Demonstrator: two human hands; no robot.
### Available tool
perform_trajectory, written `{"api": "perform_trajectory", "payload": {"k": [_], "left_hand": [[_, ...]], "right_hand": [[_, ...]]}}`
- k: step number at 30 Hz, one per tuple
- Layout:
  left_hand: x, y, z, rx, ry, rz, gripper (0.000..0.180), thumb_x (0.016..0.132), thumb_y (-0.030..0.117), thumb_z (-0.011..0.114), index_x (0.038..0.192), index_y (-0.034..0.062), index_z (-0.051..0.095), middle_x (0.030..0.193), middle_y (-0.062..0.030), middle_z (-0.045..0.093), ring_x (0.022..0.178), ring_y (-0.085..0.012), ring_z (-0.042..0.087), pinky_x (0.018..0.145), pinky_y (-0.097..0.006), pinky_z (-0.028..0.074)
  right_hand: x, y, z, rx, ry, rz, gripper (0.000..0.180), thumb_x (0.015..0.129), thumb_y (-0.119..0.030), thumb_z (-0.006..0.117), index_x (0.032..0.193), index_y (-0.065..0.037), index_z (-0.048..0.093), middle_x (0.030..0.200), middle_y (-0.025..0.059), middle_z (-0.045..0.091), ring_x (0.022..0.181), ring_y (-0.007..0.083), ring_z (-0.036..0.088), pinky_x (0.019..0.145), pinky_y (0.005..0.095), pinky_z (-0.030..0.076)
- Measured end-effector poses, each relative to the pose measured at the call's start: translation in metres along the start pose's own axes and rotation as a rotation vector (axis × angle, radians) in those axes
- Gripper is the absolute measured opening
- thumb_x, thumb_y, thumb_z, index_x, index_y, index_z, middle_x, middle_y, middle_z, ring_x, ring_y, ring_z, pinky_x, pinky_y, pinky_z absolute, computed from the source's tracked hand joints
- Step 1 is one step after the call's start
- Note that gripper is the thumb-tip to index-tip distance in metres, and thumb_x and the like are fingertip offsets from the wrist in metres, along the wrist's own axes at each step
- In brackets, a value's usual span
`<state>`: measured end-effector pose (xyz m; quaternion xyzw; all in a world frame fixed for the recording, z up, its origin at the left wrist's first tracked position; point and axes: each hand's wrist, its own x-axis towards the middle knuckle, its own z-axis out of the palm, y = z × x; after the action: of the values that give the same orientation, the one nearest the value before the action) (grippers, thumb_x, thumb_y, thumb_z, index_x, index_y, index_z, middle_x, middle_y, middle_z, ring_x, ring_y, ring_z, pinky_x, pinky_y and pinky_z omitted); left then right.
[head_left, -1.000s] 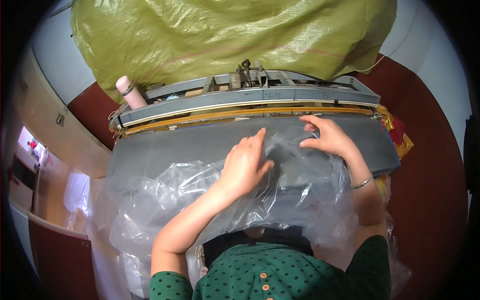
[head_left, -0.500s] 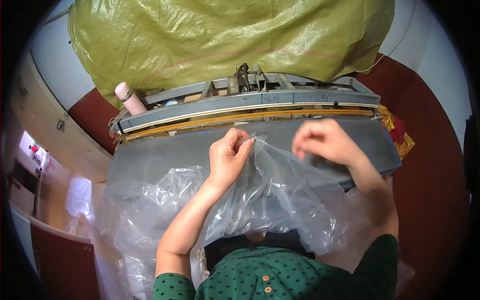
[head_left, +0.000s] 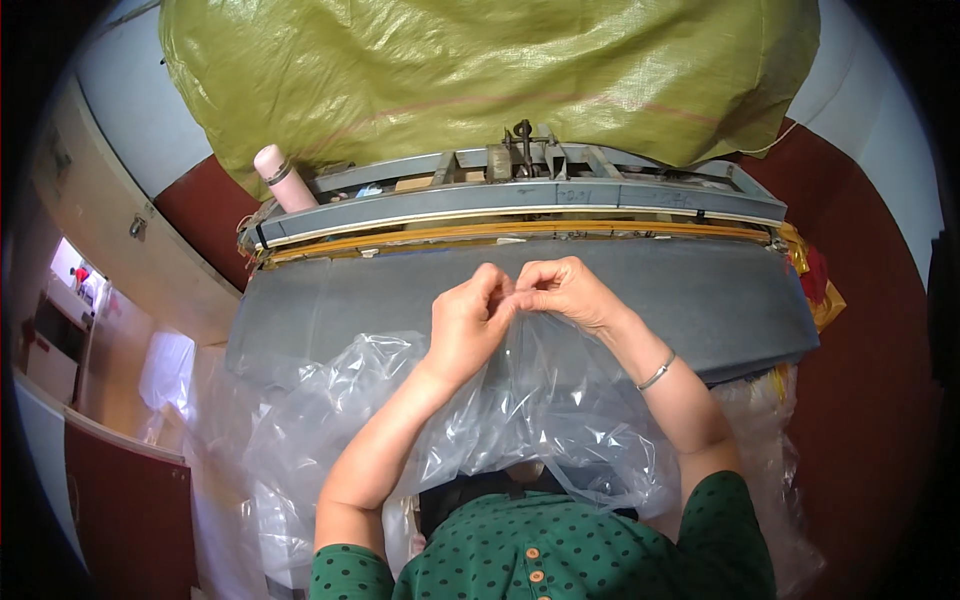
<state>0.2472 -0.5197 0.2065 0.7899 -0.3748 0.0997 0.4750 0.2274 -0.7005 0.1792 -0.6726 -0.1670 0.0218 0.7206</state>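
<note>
My left hand (head_left: 468,318) and my right hand (head_left: 568,292) meet above the grey work surface (head_left: 330,300), fingertips almost touching. Both pinch the top edge of a clear plastic bag (head_left: 540,400), which hangs down from my fingers toward my chest. More crumpled clear plastic (head_left: 300,440) spreads over the near edge of the surface to my left. A thin bracelet (head_left: 656,370) sits on my right wrist.
Behind the grey surface runs a long metal sealing machine (head_left: 520,195) with a yellow-brown bar along its front. A big olive-green woven sack (head_left: 480,70) lies over its back. A pink cylinder (head_left: 283,178) stands at its left end. Dark red floor (head_left: 870,330) lies to the right.
My hands were apart and flat on the plastic; they lifted, took hold of the bag's edge and came together at the middle.
</note>
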Motion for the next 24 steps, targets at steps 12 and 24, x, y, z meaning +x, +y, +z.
{"api": "perform_trajectory", "payload": {"k": [12,24], "left_hand": [[-0.154,-0.043,-0.102,-0.255,-1.308,-0.659,0.012,0.083,0.011,0.054,0.093,0.0062,0.058,0.073,-0.0034,0.061,0.065,-0.0105,0.058,0.060,-0.027,0.047],[-0.271,-0.238,-0.388,0.620,-0.485,-0.856,0.012,0.077,0.004,0.054,0.084,0.0023,0.064,0.079,-0.0137,0.065,0.073,-0.0233,0.063,0.066,-0.035,0.048]], "right_hand": [[-0.263,0.044,-0.210,-0.385,1.382,-0.070,0.019,0.090,-0.019,0.050,0.101,-0.005,0.055,0.086,-0.0010,0.054,0.079,0.0087,0.050,0.072,0.0243,0.041],[-0.577,0.024,-0.325,-0.725,1.475,0.156,0.029,0.091,-0.027,0.049,0.099,0.000,0.057,0.092,0.0057,0.059,0.084,0.0148,0.051,0.079,0.0295,0.041]]}}
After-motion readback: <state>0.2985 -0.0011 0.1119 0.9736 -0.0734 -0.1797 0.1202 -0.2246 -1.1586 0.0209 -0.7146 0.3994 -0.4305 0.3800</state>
